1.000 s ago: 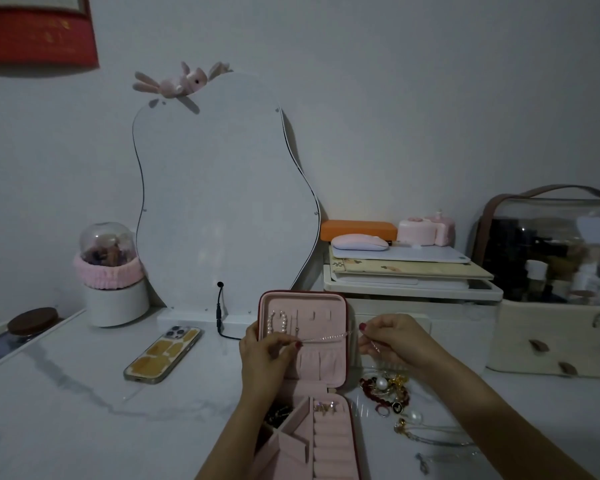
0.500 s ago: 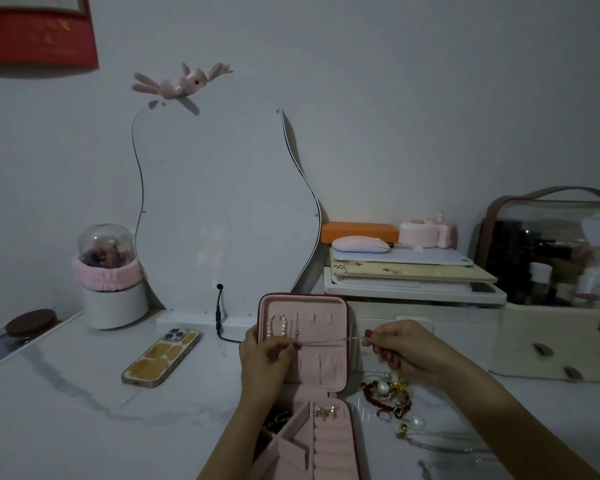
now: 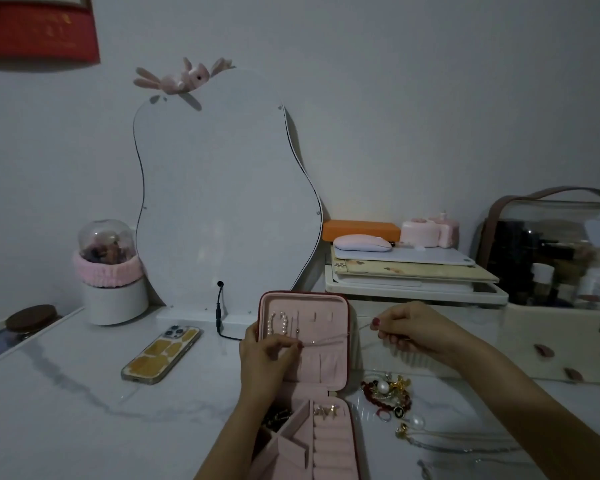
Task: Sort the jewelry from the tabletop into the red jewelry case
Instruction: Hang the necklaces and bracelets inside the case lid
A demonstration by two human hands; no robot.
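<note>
Left hand (image 3: 269,355): thumb and forefinger pinched on one end of the thin chain (image 3: 329,338), held in front of the upright lid (image 3: 303,336) of the red jewelry case (image 3: 326,438)
Right hand (image 3: 407,332): fingers curled, pinching the other end of the chain just past the lid's right edge
Chain: drawn taut between the two hands, long axis running left to right across the lid's middle, below the row of hooks; whether it touches the pink lining cannot be told
Nearer hand: the left, its end already against the lid, by judgement the end to be fastened first
Pearl bracelet (image 3: 278,325): hanging at the lid's upper left, just above the left fingers, the closest thing in the way
Loose jewelry pile (image 3: 388,393): on the surface just right of the case, below the right wrist, still unsorted
Case tray: open toward the surface's near edge, a few pieces in its compartments
Phone (image 3: 161,353): flat on the surface, well left of the case
</note>
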